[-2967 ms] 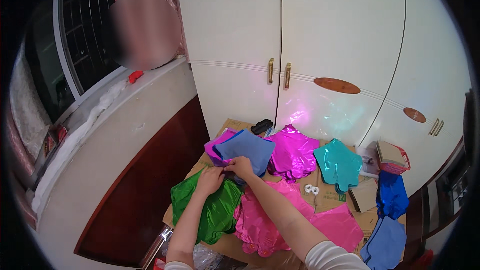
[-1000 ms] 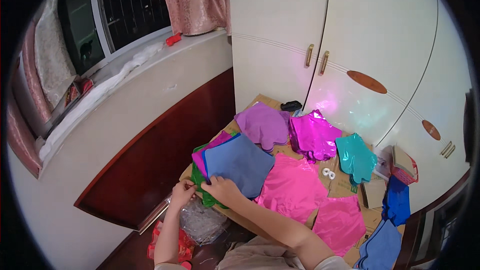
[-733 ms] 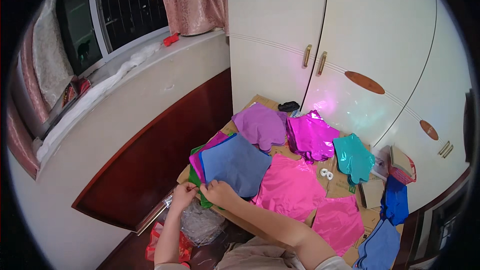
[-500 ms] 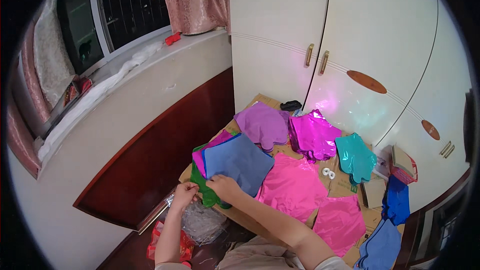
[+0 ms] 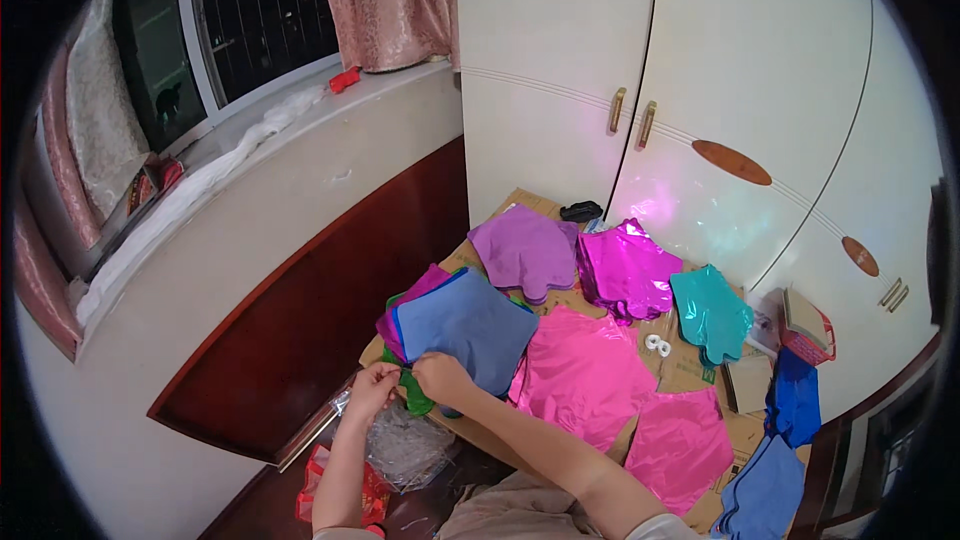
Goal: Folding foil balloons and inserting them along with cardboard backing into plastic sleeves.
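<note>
A fanned pile of flat, uninflated foil balloons lies at the near left of the cardboard: a matte blue balloon [image 5: 470, 325] on top, a purple balloon [image 5: 388, 337] and a green balloon [image 5: 418, 398] showing beneath. My right hand [image 5: 443, 377] is closed at the blue balloon's lower left corner, its fingertips mostly hidden. Just left of it, my left hand [image 5: 374, 386] pinches at the pile's edge beside the green balloon. What lies between those fingertips is too small to make out.
Pink balloons [image 5: 585, 370], a lilac stack [image 5: 525, 245], a magenta stack [image 5: 628, 270] and a teal stack [image 5: 712, 315] cover the cardboard [image 5: 740, 430]. Two white rolls [image 5: 657, 345] sit among them. A clear plastic bag [image 5: 405, 445] is below my hands. White cupboard doors [image 5: 560, 60] stand behind.
The blue balloon has shifted slightly left and turned, with the pile's layers spread differently beneath it. Both hands stay close together at its lower left corner.
</note>
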`<state>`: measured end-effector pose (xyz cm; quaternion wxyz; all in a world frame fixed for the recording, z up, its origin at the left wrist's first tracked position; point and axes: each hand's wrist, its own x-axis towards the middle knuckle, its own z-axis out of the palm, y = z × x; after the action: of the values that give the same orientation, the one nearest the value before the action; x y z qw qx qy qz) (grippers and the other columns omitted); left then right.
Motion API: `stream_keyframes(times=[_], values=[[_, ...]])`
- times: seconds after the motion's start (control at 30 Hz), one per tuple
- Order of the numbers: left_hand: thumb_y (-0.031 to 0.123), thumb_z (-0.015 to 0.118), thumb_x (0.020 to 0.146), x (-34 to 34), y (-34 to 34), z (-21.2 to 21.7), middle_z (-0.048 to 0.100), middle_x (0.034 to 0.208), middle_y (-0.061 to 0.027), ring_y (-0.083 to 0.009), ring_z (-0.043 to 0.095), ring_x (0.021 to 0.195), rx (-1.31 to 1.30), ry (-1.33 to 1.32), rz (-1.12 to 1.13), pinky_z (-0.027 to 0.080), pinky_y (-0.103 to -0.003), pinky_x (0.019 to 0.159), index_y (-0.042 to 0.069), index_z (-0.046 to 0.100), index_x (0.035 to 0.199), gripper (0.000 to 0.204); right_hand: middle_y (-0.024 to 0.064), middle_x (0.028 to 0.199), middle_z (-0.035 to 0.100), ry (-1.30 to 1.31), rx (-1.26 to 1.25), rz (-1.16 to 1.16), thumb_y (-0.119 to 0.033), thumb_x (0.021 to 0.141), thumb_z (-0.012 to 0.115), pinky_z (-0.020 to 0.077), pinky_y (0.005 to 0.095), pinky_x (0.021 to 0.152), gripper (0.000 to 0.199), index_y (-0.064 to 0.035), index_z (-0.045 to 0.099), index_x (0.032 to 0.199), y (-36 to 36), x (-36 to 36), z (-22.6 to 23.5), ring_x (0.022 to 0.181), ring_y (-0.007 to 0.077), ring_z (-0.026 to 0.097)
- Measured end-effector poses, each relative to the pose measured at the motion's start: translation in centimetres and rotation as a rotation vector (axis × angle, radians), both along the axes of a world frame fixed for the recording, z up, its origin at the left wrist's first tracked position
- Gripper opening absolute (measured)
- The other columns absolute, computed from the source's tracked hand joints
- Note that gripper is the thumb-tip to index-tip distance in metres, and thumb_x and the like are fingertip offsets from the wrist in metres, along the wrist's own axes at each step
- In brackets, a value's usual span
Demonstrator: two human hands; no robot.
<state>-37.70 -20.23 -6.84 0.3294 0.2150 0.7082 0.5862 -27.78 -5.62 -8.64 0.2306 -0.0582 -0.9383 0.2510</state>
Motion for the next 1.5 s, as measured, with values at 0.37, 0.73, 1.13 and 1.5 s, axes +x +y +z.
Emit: stream_keyframes(times=[0.37, 0.73, 1.13, 1.5], values=[[0.01, 0.06, 0.083, 1.9, 0.6, 2.6, 0.064, 0.085, -0.0119, -0.0187, 0.061, 0.072, 0.041, 0.779, -0.017, 0.046, -0.028, 0.065, 0.0, 0.062, 0.092, 0.014, 0.0146, 0.071, 0.065, 0.053, -0.402, -0.101, -0.026, 0.068, 0.074, 0.0489, 0.0373, 0.059, 0.024, -0.0035, 0.069, 0.075, 0.9, -0.3, 0.6, 0.064, 0.029, 0.063], [0.025, 0.062, 0.082, 2.8, 1.2, 2.1, 0.064, 0.107, -0.0143, -0.0305, 0.058, 0.097, -0.101, 1.303, -0.293, 0.043, -0.042, 0.087, 0.006, 0.063, 0.094, 0.022, -0.0004, 0.069, 0.059, 0.137, -1.276, -0.143, -0.016, 0.075, 0.071, 0.0396, 0.025, 0.056, 0.014, -0.0032, 0.067, 0.08, 6.8, 3.6, 4.9, 0.061, 0.0089, 0.051], [0.027, 0.067, 0.077, 4.0, 3.5, 3.5, 0.059, 0.093, -0.0128, -0.0328, 0.056, 0.086, -0.257, 1.482, -0.321, 0.044, -0.044, 0.074, 0.005, 0.057, 0.098, 0.032, -0.0024, 0.067, 0.055, 0.94, -1.045, -0.336, -0.004, 0.082, 0.063, 0.0413, 0.0229, 0.052, 0.008, -0.0045, 0.058, 0.089, 15.4, 30.2, 23.2, 0.059, 0.0076, 0.052], [0.009, 0.062, 0.085, 25.1, 11.0, 4.0, 0.052, 0.124, -0.009, -0.0189, 0.051, 0.114, 0.419, -0.118, -0.741, 0.04, -0.032, 0.099, 0.004, 0.037, 0.134, 0.056, 0.0105, 0.089, 0.062, 0.181, 0.31, -0.397, -0.006, 0.07, 0.064, 0.052, 0.0322, 0.07, 0.014, -0.0033, 0.056, 0.082, 0.2, 42.9, 17.7, 0.084, 0.0243, 0.061]])
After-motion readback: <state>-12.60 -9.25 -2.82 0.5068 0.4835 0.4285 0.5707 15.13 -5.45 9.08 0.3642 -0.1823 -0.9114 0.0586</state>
